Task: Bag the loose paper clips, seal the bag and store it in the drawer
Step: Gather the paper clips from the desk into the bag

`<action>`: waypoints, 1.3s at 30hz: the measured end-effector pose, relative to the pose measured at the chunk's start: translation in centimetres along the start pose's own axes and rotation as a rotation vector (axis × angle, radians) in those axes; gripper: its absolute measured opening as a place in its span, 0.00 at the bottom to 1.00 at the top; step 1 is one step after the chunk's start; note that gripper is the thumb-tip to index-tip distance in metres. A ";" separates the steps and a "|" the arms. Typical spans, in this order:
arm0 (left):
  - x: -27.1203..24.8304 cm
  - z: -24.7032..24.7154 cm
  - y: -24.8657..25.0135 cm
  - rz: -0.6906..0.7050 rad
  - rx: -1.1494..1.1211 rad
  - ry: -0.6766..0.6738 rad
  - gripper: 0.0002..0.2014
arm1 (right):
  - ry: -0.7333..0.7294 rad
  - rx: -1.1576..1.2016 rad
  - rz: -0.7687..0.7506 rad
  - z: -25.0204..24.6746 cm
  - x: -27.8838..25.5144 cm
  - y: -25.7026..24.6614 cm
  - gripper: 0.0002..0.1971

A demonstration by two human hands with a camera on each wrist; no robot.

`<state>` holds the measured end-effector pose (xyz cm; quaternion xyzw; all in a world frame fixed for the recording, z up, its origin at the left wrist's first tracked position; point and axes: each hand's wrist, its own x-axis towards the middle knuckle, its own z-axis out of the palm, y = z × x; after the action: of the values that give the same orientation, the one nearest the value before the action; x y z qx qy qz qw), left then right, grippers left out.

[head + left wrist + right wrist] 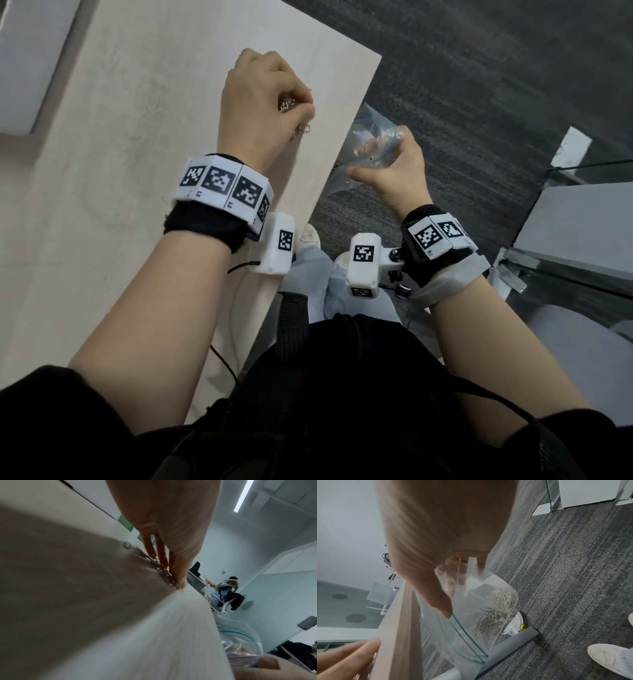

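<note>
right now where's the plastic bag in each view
Head: plastic bag right of centre, gripped by the right hand.
Left wrist: its rim at lower right.
Right wrist: centre-bottom, clips inside.
Shared landmark: the table edge beside it.

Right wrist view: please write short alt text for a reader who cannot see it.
The right hand holds a clear plastic zip bag open beside the beige desk edge; a heap of silver paper clips lies inside, above grey carpet.
</note>
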<state>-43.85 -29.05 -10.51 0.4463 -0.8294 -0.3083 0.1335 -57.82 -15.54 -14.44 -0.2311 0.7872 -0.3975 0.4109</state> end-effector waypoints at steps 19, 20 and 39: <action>-4.0 -2.2 -2.4 0.023 0.008 -0.110 0.33 | -0.035 -0.022 -0.017 0.7 -1.8 0.4 0.26; -4.0 -2.0 -2.1 0.017 -0.001 -0.104 0.31 | -0.034 -0.021 -0.021 0.7 -1.9 0.4 0.26; -4.8 1.4 1.9 0.120 -0.029 -0.206 0.12 | -0.063 0.013 -0.053 0.5 -2.5 0.8 0.26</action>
<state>-43.08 -23.73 -10.15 0.3596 -0.8595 -0.3561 0.0721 -56.06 -13.51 -14.10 -0.2614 0.7650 -0.4059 0.4262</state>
